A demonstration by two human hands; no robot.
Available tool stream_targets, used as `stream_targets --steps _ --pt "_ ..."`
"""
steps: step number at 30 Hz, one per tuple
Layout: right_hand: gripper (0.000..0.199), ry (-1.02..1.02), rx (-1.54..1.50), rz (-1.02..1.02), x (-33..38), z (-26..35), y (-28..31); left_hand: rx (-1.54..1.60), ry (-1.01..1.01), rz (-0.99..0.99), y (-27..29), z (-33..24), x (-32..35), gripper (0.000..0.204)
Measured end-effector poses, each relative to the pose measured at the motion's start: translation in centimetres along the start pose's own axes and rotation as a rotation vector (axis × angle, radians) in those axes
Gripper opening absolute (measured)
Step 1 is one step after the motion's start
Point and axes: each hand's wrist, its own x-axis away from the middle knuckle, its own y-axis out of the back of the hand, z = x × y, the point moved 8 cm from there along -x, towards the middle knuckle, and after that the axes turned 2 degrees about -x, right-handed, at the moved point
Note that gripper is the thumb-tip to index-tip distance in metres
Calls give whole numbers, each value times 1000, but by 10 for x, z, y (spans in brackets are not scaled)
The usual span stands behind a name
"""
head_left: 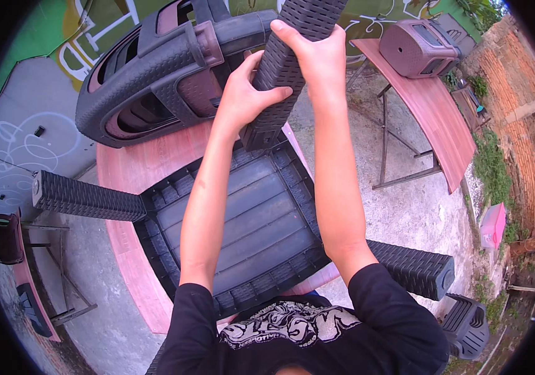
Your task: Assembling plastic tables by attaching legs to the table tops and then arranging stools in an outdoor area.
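My left hand (247, 94) and my right hand (322, 62) are both closed round a black woven-pattern plastic table leg (280, 69). The right hand grips it higher up, the left nearer its lower end. That end is at the far corner of an upturned black plastic tabletop (236, 219); whether it sits in the corner cannot be told. Another woven-pattern leg (89, 197) sticks out from the tabletop's left corner, and one more leg (411, 269) points outward at the right. My forearms cover parts of the tabletop.
The tabletop lies on a pinkish wood-grain table (120, 231). Behind it stands a large black-and-brown slotted plastic box (198, 94). A second wood-grain table (430, 119) at right bears a brown plastic box (414, 53). A grey slatted piece (465, 325) is at lower right.
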Motion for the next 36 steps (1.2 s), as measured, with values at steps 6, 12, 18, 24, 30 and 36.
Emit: stream_targets --steps 6,12,18,24,30,36 --pt "56 14 -76 172 -16 -21 0 -77 81 142 -20 21 -13 78" --pt "63 5 92 161 18 -61 3 -71 86 66 -25 90 2 84" --pt "61 44 13 161 35 -80 12 -172 84 -3 -30 111 18 81" --pt "64 116 45 199 48 -80 17 -198 62 -82 -36 105 38 76" --pt "76 78 123 281 56 -76 5 -151 90 -94 -29 110 46 69" --pt "70 203 180 263 68 -73 0 -383 99 4 -22 103 44 56"
